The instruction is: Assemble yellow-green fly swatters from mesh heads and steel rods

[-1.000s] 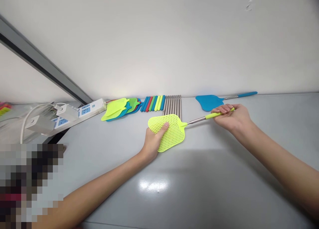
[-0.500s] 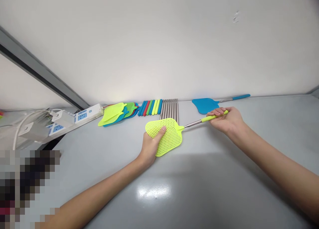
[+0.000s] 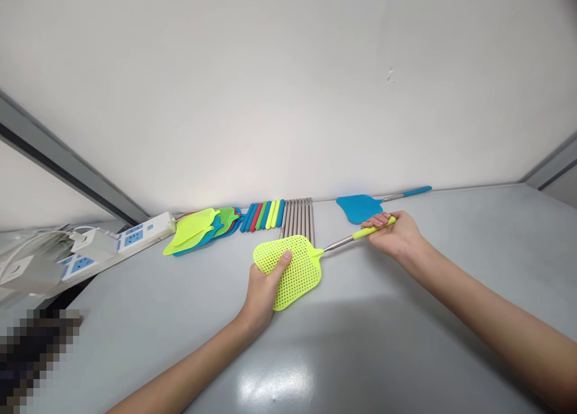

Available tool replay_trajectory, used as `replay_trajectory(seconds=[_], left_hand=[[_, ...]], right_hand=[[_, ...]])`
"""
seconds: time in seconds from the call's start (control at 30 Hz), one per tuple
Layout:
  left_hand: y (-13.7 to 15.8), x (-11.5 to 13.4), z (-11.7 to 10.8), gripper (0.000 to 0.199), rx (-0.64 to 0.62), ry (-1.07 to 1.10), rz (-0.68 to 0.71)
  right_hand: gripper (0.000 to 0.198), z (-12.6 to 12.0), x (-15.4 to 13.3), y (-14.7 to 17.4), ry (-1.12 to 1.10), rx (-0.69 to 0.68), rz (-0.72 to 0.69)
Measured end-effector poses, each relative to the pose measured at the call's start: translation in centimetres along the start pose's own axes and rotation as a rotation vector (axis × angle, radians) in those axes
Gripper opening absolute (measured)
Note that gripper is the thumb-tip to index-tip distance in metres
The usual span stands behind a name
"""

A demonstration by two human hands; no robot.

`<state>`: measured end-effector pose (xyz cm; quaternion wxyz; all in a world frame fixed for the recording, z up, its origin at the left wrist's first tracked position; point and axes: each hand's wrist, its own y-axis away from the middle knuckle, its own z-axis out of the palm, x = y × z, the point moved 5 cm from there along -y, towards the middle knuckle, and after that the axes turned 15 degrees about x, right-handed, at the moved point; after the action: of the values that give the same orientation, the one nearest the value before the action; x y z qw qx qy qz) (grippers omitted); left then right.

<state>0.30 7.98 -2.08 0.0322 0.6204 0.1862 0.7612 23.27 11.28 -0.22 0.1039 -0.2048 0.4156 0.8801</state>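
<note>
Pale wall rises behind a glossy grey desk, which I watch from afar through the head camera. Held over the middle of the desk is a lime swatter. The left hand pinches its perforated head, thumb on top, fingers mostly hidden beneath; the right hand curls around its grip. Between them runs a short metal shaft. To handle it well, I would line up grip, shaft and neck and press near the neck, since the thin mesh would probably flex. Near the wall at right lies a blue swatter; leftward come metal rods, coloured tubes and piled swatter heads. I see no box or tray holding these; they lie loose. At far left, a white power strip carries a white adapter.
</note>
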Motion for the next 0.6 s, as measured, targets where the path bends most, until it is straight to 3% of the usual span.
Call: replay_trajectory(seconds=[0.37,0.5,0.6], left_hand=[[-0.1,-0.2,-0.1,0.041,-0.007,0.012,0.028],[-0.1,-0.2,-0.1,0.039,0.024,0.059,0.010],[-0.1,0.1,0.0,0.037,0.045,0.118,0.002]], right_hand=[[0.014,0.0,0.2,0.1,-0.016,0.046,0.082],[0.020,0.9,0.9,1.0,0.083,-0.138,0.006],[0.024,1.8,1.4,2.3,0.235,-0.363,-0.193]])
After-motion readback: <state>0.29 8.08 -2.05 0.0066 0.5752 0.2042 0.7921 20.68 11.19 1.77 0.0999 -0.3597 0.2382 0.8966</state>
